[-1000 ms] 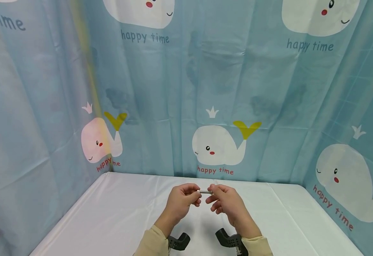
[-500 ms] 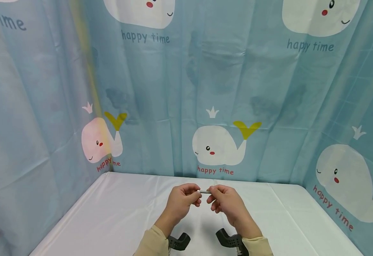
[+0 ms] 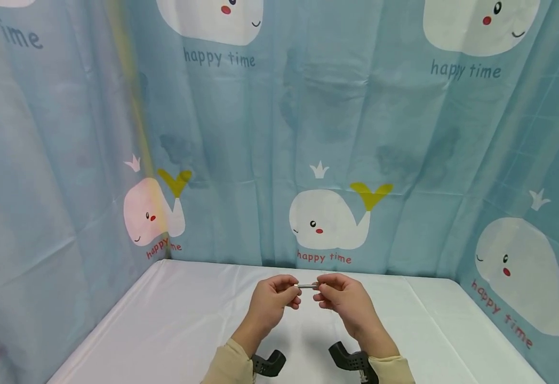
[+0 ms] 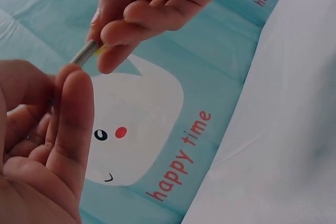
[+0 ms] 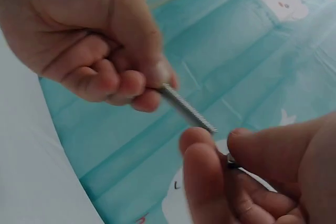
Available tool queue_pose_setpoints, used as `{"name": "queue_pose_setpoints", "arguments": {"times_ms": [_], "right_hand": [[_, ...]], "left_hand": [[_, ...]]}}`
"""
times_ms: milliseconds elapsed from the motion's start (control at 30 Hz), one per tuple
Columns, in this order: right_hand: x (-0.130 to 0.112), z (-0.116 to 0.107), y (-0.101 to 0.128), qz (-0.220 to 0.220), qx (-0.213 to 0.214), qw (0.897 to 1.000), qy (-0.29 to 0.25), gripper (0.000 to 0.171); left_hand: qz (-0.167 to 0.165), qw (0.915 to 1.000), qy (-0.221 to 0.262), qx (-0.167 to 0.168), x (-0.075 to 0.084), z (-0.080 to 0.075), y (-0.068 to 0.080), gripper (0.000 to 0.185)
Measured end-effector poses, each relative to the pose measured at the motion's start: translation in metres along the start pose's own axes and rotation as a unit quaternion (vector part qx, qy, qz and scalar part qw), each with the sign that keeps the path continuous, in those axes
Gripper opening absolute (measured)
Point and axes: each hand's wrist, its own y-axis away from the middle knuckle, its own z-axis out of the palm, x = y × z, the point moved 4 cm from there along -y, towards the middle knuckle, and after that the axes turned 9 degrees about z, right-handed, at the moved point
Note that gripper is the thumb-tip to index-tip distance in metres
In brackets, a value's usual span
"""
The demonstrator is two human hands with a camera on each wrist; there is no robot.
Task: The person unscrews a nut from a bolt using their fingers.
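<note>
A thin threaded metal rod [image 3: 307,286] lies level between my two hands, above the white table [image 3: 164,320]. My left hand [image 3: 279,296] pinches its left end between thumb and fingers. In the right wrist view the rod [image 5: 186,108] sticks out of the left hand [image 5: 84,40] towards my right hand [image 5: 262,177]. The right thumb and forefinger pinch a small shiny metal piece [image 5: 230,160] just by the rod's tip. In the left wrist view the rod [image 4: 84,53] spans the short gap between the right hand [image 4: 152,9] and the left hand [image 4: 47,145].
A blue curtain [image 3: 327,133] printed with white whales encloses the table at the back and on both sides. Black wrist mounts [image 3: 267,362] [image 3: 351,360] show under my beige sleeves. Nothing else lies on the white cloth.
My right hand has shifted slightly right, away from the left hand, so a little more of the rod shows. The left hand has held still.
</note>
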Motion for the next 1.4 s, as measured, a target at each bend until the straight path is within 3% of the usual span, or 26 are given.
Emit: {"name": "queue_pose_setpoints", "arguments": {"times_ms": [167,367,600,867,1100,1400], "right_hand": [[0.009,-0.011,-0.005,0.003,0.027,0.998,-0.063,0.028],[0.021,-0.029,-0.017,0.031,0.055,0.995,-0.082,0.029],[0.031,-0.045,-0.030,0.059,0.042,0.996,-0.047,0.031],[0.067,-0.057,-0.049,0.119,0.025,0.992,-0.023,0.032],[0.092,-0.060,-0.055,0.149,0.005,0.989,-0.006,0.036],[0.104,-0.057,-0.062,0.158,-0.018,0.987,0.036,0.029]], "left_hand": [[-0.031,0.9992,0.000,0.025,-0.005,-0.005,0.002,0.018],[-0.061,0.9970,-0.025,0.040,-0.013,-0.020,0.001,0.019],[-0.089,0.9932,-0.061,0.043,-0.027,-0.037,-0.005,0.018],[-0.142,0.9815,-0.123,0.035,-0.055,-0.047,-0.007,0.013],[-0.176,0.9698,-0.168,0.017,-0.083,-0.046,-0.004,0.008],[-0.193,0.9655,-0.175,0.006,-0.091,-0.039,-0.001,0.006]]}}
